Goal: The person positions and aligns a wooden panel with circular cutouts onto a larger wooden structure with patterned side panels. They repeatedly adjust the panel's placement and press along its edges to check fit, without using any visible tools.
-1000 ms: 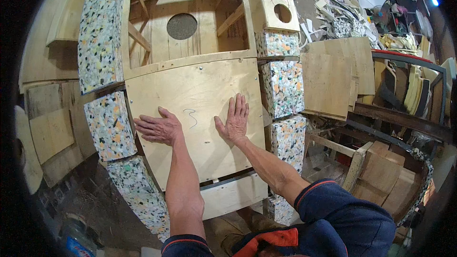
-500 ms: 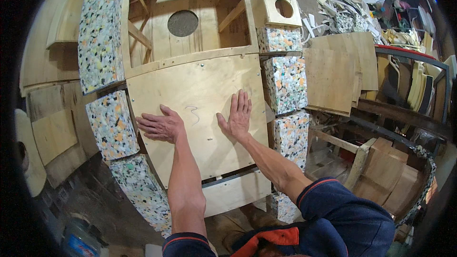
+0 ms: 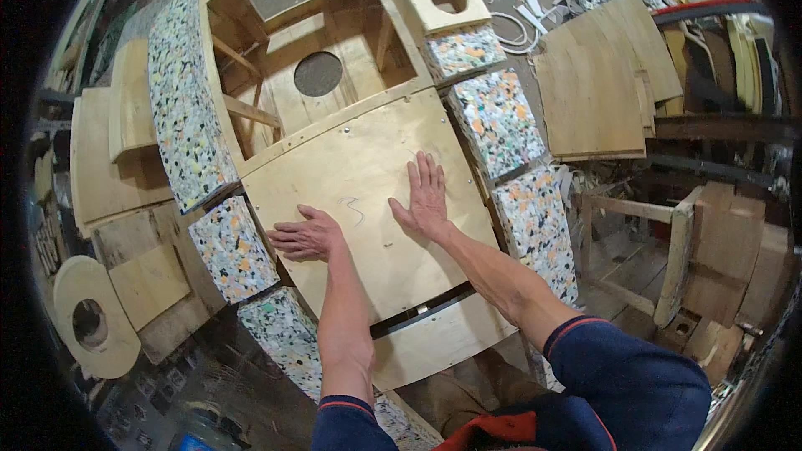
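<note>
A pale plywood panel (image 3: 376,171) with a pencil mark and small screws along its edges lies in front of me. My left hand (image 3: 307,234) rests flat on its left part, fingers spread and pointing left. Further right, my right hand (image 3: 424,199) lies flat on the same panel with its fingers pointing away from me. Neither hand holds anything. Beyond the panel is an open wooden frame (image 3: 334,127) with a round hole in its inner board. Speckled foam blocks (image 3: 234,248) line both sides. A dark gap separates the panel from a nearer plywood strip (image 3: 443,349).
On the right lie plywood sheets (image 3: 593,88) and a wooden stand (image 3: 681,259). At far left is a board ring (image 3: 96,317) beside more plywood (image 3: 150,284). A small box with a round hole (image 3: 449,0) tops the foam at back right. Scraps litter the floor behind.
The view has turned, so the panel and frame now appear tilted and the ring at left shows more fully. Both hands stay flat on the panel in about the same places.
</note>
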The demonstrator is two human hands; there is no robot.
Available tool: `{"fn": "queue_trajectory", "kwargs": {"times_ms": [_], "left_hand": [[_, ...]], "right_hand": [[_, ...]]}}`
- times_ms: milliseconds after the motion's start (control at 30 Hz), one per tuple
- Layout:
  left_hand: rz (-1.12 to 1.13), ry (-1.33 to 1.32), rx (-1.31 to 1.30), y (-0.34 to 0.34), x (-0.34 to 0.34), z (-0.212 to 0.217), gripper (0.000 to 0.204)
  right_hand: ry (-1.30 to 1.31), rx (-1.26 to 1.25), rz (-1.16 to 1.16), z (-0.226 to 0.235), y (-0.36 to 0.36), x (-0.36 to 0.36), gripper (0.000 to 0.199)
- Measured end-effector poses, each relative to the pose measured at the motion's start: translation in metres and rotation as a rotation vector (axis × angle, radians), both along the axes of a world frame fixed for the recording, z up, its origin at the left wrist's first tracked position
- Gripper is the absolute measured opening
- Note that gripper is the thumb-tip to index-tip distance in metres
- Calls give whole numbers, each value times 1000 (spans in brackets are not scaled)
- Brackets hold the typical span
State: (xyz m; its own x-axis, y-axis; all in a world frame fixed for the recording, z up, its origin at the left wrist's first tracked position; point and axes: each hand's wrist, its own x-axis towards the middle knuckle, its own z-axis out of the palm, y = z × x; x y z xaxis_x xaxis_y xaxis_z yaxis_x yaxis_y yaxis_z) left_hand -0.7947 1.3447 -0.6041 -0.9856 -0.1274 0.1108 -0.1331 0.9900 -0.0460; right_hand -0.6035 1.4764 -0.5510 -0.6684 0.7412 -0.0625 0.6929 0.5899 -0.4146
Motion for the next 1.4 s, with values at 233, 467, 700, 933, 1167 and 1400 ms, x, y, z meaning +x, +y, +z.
{"fn": "queue_trajectory", "kwargs": {"times_ms": [233, 467, 700, 933, 1167, 1400], "left_hand": [[-17, 20, 30, -7, 0, -20, 88], [-448, -292, 248, -103, -10, 5, 85], [-797, -714, 350, -281, 214, 63, 53], [-1247, -964, 145, -480, 486, 191, 68], [-1580, -1294, -177, -464, 401, 232, 27], [-482, -1178, 793, -409, 305, 346, 38]], "right_hand": [[208, -465, 180, 77, -173, 149, 70], [-526, -759, 267, 146, -406, 523, 59], [-707, -1314, -400, 177, -461, 650, 95], [-179, -1112, -157, 214, -453, 557, 71], [-6, -1161, -323, 241, -472, 554, 50], [-172, -996, -552, 236, -475, 609, 51]]}}
